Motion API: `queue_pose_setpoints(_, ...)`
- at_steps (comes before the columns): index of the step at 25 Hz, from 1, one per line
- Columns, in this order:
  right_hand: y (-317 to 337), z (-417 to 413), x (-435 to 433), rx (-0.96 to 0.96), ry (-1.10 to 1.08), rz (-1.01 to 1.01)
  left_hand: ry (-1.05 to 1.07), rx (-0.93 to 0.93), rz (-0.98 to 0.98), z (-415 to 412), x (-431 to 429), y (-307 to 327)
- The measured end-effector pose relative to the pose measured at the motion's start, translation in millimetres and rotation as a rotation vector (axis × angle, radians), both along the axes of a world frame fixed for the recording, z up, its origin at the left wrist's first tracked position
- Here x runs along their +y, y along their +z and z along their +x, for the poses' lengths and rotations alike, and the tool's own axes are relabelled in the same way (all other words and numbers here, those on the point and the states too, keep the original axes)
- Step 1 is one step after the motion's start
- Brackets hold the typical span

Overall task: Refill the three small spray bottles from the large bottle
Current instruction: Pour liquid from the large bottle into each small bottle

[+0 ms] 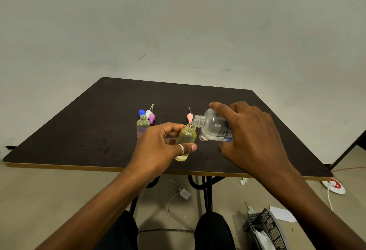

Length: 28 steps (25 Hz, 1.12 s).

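Note:
My left hand (158, 147) grips a small yellow-tinted bottle (186, 138) with no cap, tilted so its mouth points up and right. My right hand (249, 131) holds the large clear bottle (214, 126) tipped on its side, its open neck just above and right of the small bottle's mouth. Behind the large bottle a small pink-tinted bottle (204, 137) stands partly hidden. Another small uncapped bottle (143, 125) stands to the left. A pink spray top (189, 116) with its tube lies behind the bottles.
The dark table (89, 131) holds a blue cap (141, 112), a white spray top (148, 113) and a purple spray top (152, 118) at the left. Below are cables, a charger (185, 193), a black crate (266, 228) and my knees.

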State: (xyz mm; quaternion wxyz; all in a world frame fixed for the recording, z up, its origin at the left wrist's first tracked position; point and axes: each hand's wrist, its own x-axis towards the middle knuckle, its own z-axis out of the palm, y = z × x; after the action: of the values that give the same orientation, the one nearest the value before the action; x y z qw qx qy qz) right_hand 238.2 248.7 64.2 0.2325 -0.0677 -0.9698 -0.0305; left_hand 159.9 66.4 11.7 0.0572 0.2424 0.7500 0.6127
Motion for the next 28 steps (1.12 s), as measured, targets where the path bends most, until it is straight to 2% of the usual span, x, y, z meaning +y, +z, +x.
queue_pose_setpoints(9, -10, -10, 13, -0.103, 0.084, -0.345, 0.063, -0.030, 0.017, -5, 3, -12)
queue_pose_setpoints(15, -10, -17, 28, -0.032, 0.104, -0.596, 0.189, -0.053, 0.004, -27, 2, -29)
queue_pose_setpoints(20, -4, -16, 39, 0.047, 0.078, -0.633, 0.269, -0.036, 0.019, -59, 21, -43)
queue_pose_setpoints(28, -4, -16, 52, 0.068, 0.069, -0.654, 0.321, -0.016, 0.007, -104, 53, -70)
